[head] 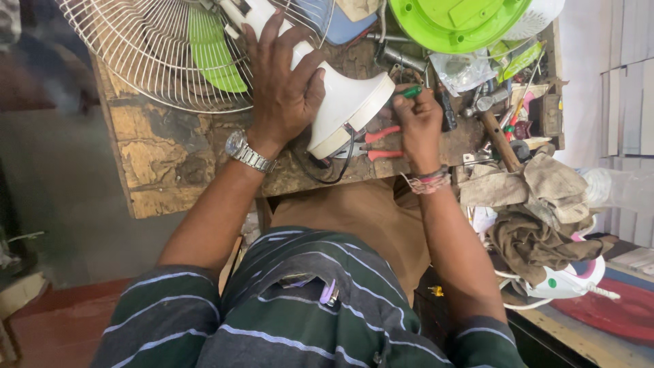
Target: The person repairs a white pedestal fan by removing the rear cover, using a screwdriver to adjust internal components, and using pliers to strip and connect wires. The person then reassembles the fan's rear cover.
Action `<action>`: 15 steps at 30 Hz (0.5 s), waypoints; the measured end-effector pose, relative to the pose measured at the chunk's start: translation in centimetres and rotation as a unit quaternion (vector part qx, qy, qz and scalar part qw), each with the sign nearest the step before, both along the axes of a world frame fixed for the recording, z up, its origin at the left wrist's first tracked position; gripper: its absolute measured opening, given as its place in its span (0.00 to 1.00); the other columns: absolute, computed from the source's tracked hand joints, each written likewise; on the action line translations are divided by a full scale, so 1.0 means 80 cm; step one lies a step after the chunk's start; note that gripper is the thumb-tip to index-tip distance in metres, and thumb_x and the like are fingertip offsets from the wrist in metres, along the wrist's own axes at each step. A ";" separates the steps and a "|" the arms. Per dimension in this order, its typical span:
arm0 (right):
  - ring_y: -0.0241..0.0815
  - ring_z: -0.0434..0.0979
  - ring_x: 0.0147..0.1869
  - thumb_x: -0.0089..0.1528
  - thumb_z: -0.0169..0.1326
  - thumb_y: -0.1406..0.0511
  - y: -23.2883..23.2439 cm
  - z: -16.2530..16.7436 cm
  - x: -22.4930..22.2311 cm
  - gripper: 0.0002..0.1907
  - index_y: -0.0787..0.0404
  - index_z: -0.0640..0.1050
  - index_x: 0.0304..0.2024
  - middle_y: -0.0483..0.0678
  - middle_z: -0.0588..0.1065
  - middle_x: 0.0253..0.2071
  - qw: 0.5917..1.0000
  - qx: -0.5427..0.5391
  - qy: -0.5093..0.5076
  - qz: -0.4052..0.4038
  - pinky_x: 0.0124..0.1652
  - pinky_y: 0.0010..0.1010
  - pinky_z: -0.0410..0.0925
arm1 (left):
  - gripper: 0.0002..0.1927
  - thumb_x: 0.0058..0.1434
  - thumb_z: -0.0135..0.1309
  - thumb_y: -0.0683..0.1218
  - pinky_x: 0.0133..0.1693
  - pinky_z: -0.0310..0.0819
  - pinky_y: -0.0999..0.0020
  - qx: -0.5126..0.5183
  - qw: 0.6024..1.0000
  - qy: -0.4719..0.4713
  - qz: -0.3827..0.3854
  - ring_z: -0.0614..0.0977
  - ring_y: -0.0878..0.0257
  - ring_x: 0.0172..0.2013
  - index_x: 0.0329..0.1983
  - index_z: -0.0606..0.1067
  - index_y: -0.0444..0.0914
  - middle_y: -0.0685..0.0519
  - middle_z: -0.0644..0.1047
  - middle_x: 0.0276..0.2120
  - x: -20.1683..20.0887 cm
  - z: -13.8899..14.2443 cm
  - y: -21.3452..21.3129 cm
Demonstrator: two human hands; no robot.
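The left hand (283, 85) is closed around the white fan base (344, 109); the right hand (417, 123) pinches a green-handled screwdriver (411, 90) above the wooden counter (170, 157).

Fan base (347, 109) on workbench (170, 163), pliers (381, 143) beneath, rags (538, 197) right (grille (150, 54) left)

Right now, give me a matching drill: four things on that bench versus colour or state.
Things:
1. fan blade
2. pliers handles
3. fan base
4. screwdriver

Colour or state:
A. red, lying on the bench
B. green handle, gripped by the right hand
C. lime green, behind the wire guard
D. white, steadied by the left hand

Pairs: 1-C, 2-A, 3-D, 4-B
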State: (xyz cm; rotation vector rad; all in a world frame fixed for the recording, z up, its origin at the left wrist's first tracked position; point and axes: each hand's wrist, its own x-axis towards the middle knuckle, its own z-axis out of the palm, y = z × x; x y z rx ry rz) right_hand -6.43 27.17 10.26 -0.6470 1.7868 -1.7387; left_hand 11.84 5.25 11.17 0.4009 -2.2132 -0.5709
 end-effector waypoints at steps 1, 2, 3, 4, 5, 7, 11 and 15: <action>0.31 0.76 0.38 0.69 0.56 0.69 -0.002 -0.009 0.001 0.07 0.66 0.77 0.48 0.42 0.78 0.39 1.000 -0.006 0.023 -0.011 0.39 0.23 0.70 | 0.10 0.68 0.58 0.46 0.75 0.31 0.32 0.002 1.000 -0.001 0.000 0.54 0.45 0.75 0.52 0.77 0.45 0.48 0.69 0.64 0.000 0.001 0.001; 0.30 0.73 0.38 0.71 0.56 0.70 -0.005 -0.019 0.004 0.06 0.67 0.77 0.49 0.42 0.77 0.38 0.999 -0.013 0.046 -0.022 0.38 0.22 0.66 | 0.10 0.68 0.58 0.46 0.75 0.31 0.32 0.002 1.000 -0.002 0.000 0.54 0.45 0.75 0.52 0.77 0.45 0.48 0.69 0.63 0.001 0.001 0.001; 0.29 0.69 0.37 0.72 0.57 0.71 -0.007 -0.027 0.006 0.05 0.68 0.78 0.49 0.42 0.76 0.38 0.997 -0.018 0.069 -0.035 0.36 0.21 0.63 | 0.10 0.68 0.58 0.46 0.75 0.31 0.32 0.003 1.000 -0.003 0.000 0.54 0.44 0.75 0.52 0.77 0.45 0.48 0.69 0.63 0.001 0.002 0.002; 0.30 0.71 0.40 0.73 0.56 0.72 -0.008 -0.033 0.006 0.05 0.68 0.77 0.50 0.43 0.76 0.40 0.995 -0.035 0.092 -0.026 0.39 0.21 0.65 | 0.10 0.68 0.58 0.46 0.75 0.31 0.32 0.004 1.000 -0.003 -0.001 0.55 0.44 0.75 0.52 0.77 0.44 0.48 0.69 0.63 0.001 0.002 0.002; 0.31 0.73 0.44 0.73 0.56 0.73 -0.009 -0.038 0.007 0.05 0.68 0.77 0.51 0.44 0.77 0.43 0.992 -0.052 0.116 -0.017 0.42 0.22 0.67 | 0.10 0.68 0.58 0.46 0.75 0.31 0.32 0.002 1.000 -0.001 -0.001 0.55 0.44 0.75 0.52 0.77 0.45 0.48 0.69 0.64 0.000 0.002 0.002; 0.31 0.76 0.45 0.73 0.53 0.73 -0.008 -0.043 0.010 0.06 0.68 0.76 0.52 0.45 0.78 0.44 0.992 -0.062 0.108 -0.008 0.41 0.22 0.71 | 0.10 0.68 0.58 0.46 0.75 0.32 0.33 0.002 1.000 -0.001 -0.001 0.55 0.44 0.74 0.51 0.78 0.45 0.48 0.69 0.64 0.001 0.001 0.002; 0.29 0.78 0.37 0.72 0.48 0.71 -0.010 -0.041 0.022 0.07 0.66 0.75 0.51 0.44 0.78 0.40 0.999 -0.033 0.039 0.001 0.26 0.22 0.73 | 0.10 0.69 0.59 0.46 0.74 0.31 0.33 0.000 1.000 0.007 -0.006 0.55 0.44 0.74 0.52 0.78 0.45 0.49 0.69 0.63 0.000 -0.003 0.001; 0.30 0.78 0.34 0.75 0.45 0.71 -0.023 -0.035 0.026 0.11 0.68 0.75 0.57 0.47 0.80 0.40 0.994 -0.015 0.106 0.003 0.26 0.22 0.71 | 0.10 0.68 0.59 0.46 0.74 0.31 0.32 -0.001 1.000 0.002 -0.003 0.55 0.45 0.74 0.52 0.77 0.45 0.49 0.69 0.63 -0.003 -0.007 0.000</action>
